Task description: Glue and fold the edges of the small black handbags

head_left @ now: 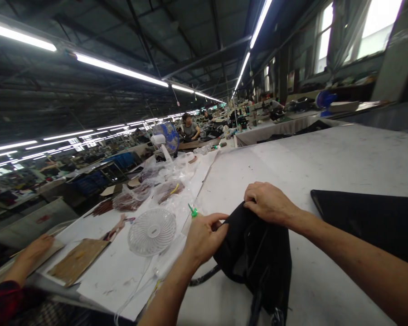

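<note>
A black bag (275,258) with dark cord-like handles stands tilted on the white table in front of me. My left hand (206,235) pinches its left upper edge between thumb and fingers. Over the top edge, my right hand (268,201) is closed with its fingertips curled on the fabric. One dark handle (206,276) sticks out to the left under my left wrist. Just behind my left hand shows a small green pointed object (192,210), whose kind I cannot make out. To the right lies a flat black piece (367,222), apart from both hands.
Left of the bag sits a white desk fan (152,232) with a trailing cable. Beyond it are clear plastic bags (177,174) holding brown strips, and a blue fan (170,137). A co-worker's hand (37,249) rests near a brown board (80,262) at the left.
</note>
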Demonstrator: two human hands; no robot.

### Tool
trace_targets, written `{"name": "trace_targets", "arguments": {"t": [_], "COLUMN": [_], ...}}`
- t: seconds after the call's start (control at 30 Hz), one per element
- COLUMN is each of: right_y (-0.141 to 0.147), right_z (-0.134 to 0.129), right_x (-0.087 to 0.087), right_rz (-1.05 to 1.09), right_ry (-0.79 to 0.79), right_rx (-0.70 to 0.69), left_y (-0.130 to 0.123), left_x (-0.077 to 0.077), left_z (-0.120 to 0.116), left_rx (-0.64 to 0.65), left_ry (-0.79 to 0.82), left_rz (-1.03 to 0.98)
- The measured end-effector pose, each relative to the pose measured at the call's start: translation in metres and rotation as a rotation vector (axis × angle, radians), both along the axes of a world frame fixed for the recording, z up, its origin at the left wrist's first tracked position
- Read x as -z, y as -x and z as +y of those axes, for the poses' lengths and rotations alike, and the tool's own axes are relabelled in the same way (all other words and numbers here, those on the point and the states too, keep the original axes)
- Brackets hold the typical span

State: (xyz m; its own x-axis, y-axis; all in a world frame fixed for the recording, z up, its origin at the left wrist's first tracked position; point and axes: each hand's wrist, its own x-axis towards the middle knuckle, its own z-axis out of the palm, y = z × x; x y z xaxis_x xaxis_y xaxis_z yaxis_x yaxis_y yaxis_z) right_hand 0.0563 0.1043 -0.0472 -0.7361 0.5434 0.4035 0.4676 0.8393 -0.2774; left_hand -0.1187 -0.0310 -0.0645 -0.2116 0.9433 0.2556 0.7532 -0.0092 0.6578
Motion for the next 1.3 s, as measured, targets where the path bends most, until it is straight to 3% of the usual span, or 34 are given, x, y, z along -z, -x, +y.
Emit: {"name": "trace_targets", "arguments": {"t": [0.1,0.2,0.4,0.57,0.87,1.0,1.1,1.3], "right_y": [0.0,-0.004,-0.024,-0.027,-0.016,-0.013,-0.012,-0.025], "right_z": [-0.002,0.004,0.028,0.036,0.024,0.02,0.02,0.022], "right_x": [-0.001,-0.002,-0.003,0.003,0.003,0.002,0.003,0.002], "right_rz": [0.006,-0.004,-0.032,0.034,0.085,0.084,0.089,0.077], "right_ry": [-0.001,0.018,0.101,0.149,0.145,0.135,0.129,0.155], "right_rx": [0.022,-0.016,-0.11,-0.006,0.17,0.197,0.2,0.061], "left_y": [-0.001,-0.003,-0.005,-0.007,-0.01,-0.012,-0.017,-0.028], "left_x": [-0.021,-0.028,-0.026,-0.024,-0.025,-0.031,-0.032,-0.025], "left_z": [0.021,0.039,0.043,0.04,0.038,0.049,0.066,0.078], "left_rx": [0.088,0.078,0.008,0.006,-0.005,0.11,0.196,0.118], "left_ry": [0.109,0.136,0.227,0.214,0.195,0.247,0.223,0.13], "left_rz": [0.172,0.253,0.308,0.326,0.377,0.321,0.302,0.386]}}
